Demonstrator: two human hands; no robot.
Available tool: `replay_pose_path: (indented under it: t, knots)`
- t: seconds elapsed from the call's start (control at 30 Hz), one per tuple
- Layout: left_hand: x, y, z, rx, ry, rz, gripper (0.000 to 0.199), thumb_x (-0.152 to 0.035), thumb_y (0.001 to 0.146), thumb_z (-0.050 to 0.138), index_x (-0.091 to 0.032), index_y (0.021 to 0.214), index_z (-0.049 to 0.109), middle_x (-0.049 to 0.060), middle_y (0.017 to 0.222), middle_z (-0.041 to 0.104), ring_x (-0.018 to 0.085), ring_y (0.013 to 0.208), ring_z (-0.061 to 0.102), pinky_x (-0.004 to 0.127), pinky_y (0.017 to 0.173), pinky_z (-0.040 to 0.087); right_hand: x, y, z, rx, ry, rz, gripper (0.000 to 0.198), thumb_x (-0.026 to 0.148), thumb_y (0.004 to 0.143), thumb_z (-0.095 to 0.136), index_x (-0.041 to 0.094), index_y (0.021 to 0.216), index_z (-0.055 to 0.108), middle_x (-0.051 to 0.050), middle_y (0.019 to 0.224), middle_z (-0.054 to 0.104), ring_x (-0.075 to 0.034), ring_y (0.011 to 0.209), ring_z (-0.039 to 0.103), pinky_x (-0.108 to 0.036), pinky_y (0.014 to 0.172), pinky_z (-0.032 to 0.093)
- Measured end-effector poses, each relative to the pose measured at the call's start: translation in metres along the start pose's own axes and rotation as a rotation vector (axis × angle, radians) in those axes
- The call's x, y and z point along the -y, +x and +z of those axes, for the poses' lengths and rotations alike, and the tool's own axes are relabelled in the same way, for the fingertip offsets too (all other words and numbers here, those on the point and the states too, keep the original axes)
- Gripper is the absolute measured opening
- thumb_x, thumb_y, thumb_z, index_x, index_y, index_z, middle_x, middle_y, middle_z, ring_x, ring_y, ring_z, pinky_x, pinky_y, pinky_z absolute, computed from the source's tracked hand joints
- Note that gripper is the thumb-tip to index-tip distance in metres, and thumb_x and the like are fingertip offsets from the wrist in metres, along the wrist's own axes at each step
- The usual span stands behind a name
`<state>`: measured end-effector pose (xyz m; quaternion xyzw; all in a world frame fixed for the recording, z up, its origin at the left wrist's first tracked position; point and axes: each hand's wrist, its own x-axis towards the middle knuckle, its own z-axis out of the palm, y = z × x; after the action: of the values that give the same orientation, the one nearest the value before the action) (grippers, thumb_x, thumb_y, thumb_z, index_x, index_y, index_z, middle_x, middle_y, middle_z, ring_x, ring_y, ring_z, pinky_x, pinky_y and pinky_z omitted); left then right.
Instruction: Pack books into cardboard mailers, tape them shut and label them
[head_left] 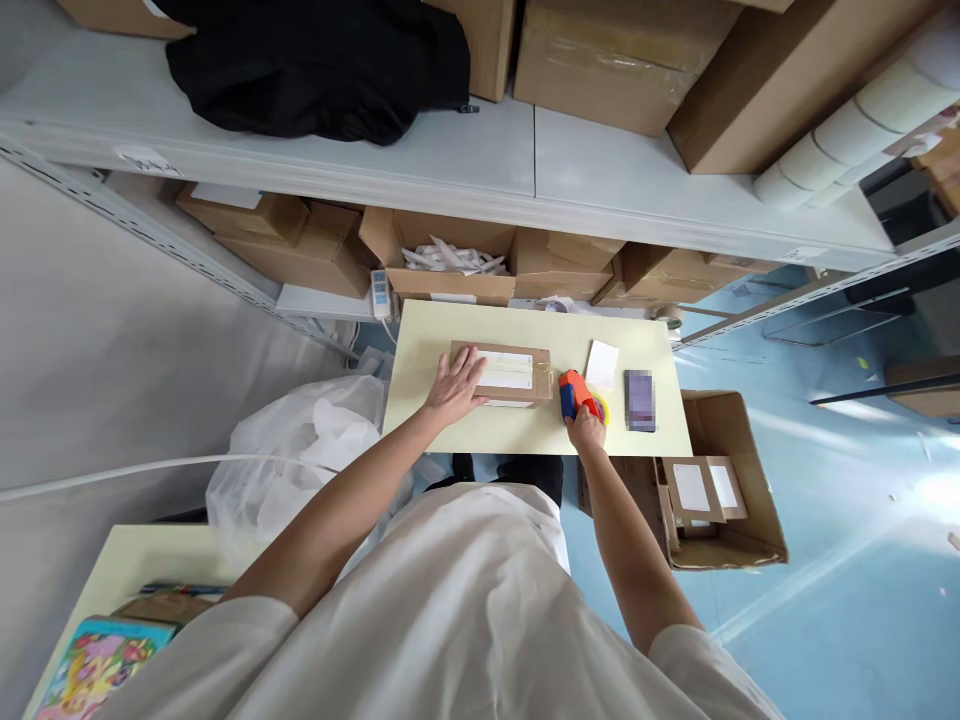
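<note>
- Left hand (455, 388): arm stretched forward, palm down, fingers spread flat on the left end of the cardboard box (501, 374) — pressing, not gripping.
- Right hand (586, 428): arm extended, fingers wrapped around the orange-blue tape dispenser (576, 394), which rests on the table (480, 425).
- Box carries a white label and a tape strip across its top; print is too small to read.
- Box sits mid-table, at 3 o'clock of the left hand's palm and touching it; the dispenser is just beside the box's right end, at 12 o'clock of the right hand.
- White paper slip (602, 363) and phone (640, 399) at 3 o'clock of the dispenser — phone screen is blurred.
</note>
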<state>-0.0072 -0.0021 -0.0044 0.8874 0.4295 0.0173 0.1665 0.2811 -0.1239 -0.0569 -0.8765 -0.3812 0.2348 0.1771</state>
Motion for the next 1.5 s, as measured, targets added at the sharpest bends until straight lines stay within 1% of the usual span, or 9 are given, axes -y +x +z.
replay_pose_path:
  t: [0.2,0.33,0.43,0.57,0.7,0.83,0.97,1.17,1.5]
  knots:
    - [-0.001,-0.004,0.004,-0.018,-0.008,0.015,0.072,-0.036,0.086,0.061,-0.019,0.149,0.030,0.016,0.157,0.023,0.033,0.147,0.014,0.066,0.113,-0.001,0.020,0.005,-0.061,-0.071,0.074,-0.031,0.028,0.043,0.076,0.047,0.019,0.085,0.058,-0.008,0.074,0.063,-0.023,0.068,0.058,-0.034,0.058,0.045]
    - [-0.005,-0.011,0.006,-0.033,-0.023,0.028,0.070,-0.034,0.086,0.061,-0.021,0.148,0.033,0.015,0.156,0.025,0.033,0.146,0.016,0.067,0.113,-0.001,0.073,0.004,-0.099,-0.064,0.367,-0.215,0.032,0.049,0.081,0.040,0.022,0.065,0.045,0.001,0.055,0.044,-0.014,0.052,0.039,-0.026,0.047,0.031]
    - [-0.009,-0.018,0.004,-0.028,-0.037,0.033,0.068,-0.032,0.085,0.062,-0.024,0.147,0.035,0.014,0.156,0.026,0.033,0.146,0.017,0.066,0.113,0.000,0.123,0.005,-0.096,0.128,0.457,-0.352,0.046,0.061,0.079,0.045,0.022,0.056,0.038,0.003,0.052,0.036,-0.011,0.051,0.032,-0.026,0.047,0.028]
    - [-0.014,-0.026,-0.002,-0.030,-0.112,0.025,0.069,-0.027,0.083,0.064,-0.025,0.146,0.036,0.013,0.155,0.029,0.033,0.146,0.018,0.066,0.113,0.001,0.162,0.012,-0.076,0.353,0.260,-0.441,0.052,0.065,0.074,0.054,0.020,0.051,0.041,0.005,0.050,0.032,-0.009,0.050,0.028,-0.025,0.047,0.025]
    - [-0.016,-0.031,-0.009,-0.116,-0.443,-0.071,0.064,-0.026,0.082,0.061,-0.023,0.142,0.041,0.011,0.152,0.037,0.032,0.143,0.027,0.062,0.115,0.008,0.163,0.021,-0.072,0.445,0.176,-0.437,0.051,0.065,0.074,0.053,0.019,0.051,0.044,0.004,0.050,0.035,-0.009,0.050,0.031,-0.025,0.047,0.027]
    - [-0.021,-0.021,-0.015,-0.296,-1.080,-0.417,0.046,-0.029,0.089,0.050,-0.021,0.134,0.047,0.012,0.139,0.053,0.025,0.124,0.055,0.043,0.104,0.042,0.151,0.024,-0.078,0.484,0.225,-0.440,0.051,0.065,0.072,0.054,0.020,0.051,0.042,0.005,0.050,0.035,-0.009,0.050,0.032,-0.024,0.047,0.027]
    - [-0.029,0.002,-0.022,-0.037,-1.585,-0.602,0.033,-0.042,0.089,0.052,-0.019,0.111,0.062,0.011,0.109,0.070,0.019,0.090,0.070,0.032,0.075,0.054,0.145,0.021,-0.079,0.496,0.254,-0.465,0.051,0.066,0.072,0.053,0.020,0.052,0.041,0.005,0.050,0.034,-0.009,0.049,0.031,-0.024,0.047,0.026]
    - [-0.027,0.022,-0.023,-0.132,-1.532,-0.627,0.008,-0.022,0.074,0.069,-0.015,0.077,0.069,0.004,0.070,0.069,0.014,0.064,0.066,0.025,0.061,0.049,0.157,0.013,-0.079,0.458,0.140,-0.516,0.053,0.066,0.074,0.050,0.021,0.051,0.037,0.005,0.050,0.031,-0.009,0.050,0.029,-0.024,0.047,0.026]
    - [0.067,-0.030,0.000,-0.387,-1.334,-0.791,0.012,-0.026,0.069,0.071,-0.015,0.066,0.067,0.003,0.063,0.068,0.012,0.057,0.063,0.024,0.063,0.050,0.144,0.014,-0.103,0.298,-0.210,-0.628,0.055,0.067,0.078,0.045,0.021,0.049,0.039,0.002,0.049,0.037,-0.012,0.051,0.034,-0.027,0.053,0.033]
